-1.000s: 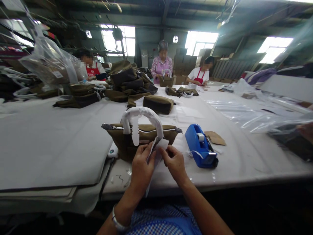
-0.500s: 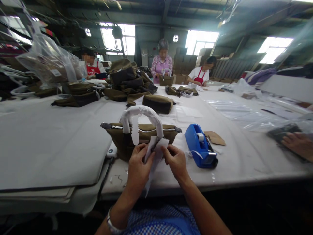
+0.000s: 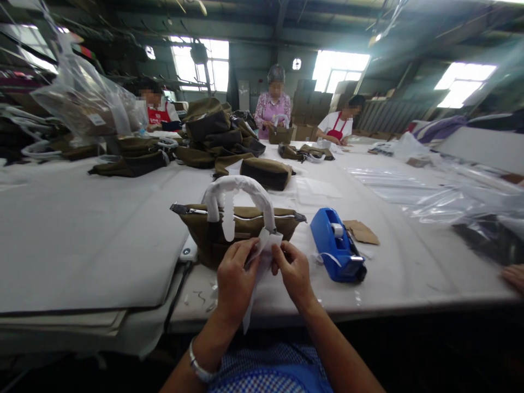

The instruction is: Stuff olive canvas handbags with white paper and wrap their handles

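Observation:
An olive-brown handbag (image 3: 241, 229) stands on the white table (image 3: 102, 229) right in front of me, its arched handle (image 3: 237, 191) wrapped in white paper. My left hand (image 3: 234, 278) and my right hand (image 3: 292, 271) both pinch a strip of white wrapping paper (image 3: 262, 256) just in front of the bag, at the base of the handle's right end. The strip hangs down between my hands past the table edge.
A blue tape dispenser (image 3: 336, 245) sits right of the bag, brown card scraps (image 3: 362, 232) beside it. More olive bags (image 3: 213, 136) are piled farther back. Clear plastic bags (image 3: 450, 196) lie at the right. Three people work at the far end; another person's hand (image 3: 513, 275) shows at right.
My hands have shifted slightly closer together on the paper strip. The other person's hand at the right has drawn back toward the frame edge.

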`<action>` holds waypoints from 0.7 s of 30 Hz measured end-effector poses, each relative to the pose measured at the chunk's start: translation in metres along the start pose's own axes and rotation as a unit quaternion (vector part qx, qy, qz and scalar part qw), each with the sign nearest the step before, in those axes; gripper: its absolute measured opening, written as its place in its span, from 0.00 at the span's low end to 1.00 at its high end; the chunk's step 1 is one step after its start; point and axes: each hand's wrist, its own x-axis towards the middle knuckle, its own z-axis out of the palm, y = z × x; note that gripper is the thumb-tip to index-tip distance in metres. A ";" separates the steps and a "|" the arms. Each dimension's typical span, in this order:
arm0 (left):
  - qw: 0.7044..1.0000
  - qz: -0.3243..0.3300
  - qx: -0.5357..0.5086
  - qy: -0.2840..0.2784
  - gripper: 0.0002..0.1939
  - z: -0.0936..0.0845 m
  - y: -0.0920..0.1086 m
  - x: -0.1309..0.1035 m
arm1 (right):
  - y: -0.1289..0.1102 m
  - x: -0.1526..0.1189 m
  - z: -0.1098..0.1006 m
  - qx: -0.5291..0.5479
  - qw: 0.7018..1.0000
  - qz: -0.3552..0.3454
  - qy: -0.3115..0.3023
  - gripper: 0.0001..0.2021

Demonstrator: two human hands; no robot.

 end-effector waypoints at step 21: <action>0.993 0.098 0.053 0.022 0.12 0.007 0.008 -0.019 | 0.004 -0.005 0.007 -0.001 1.000 -0.023 0.010 0.20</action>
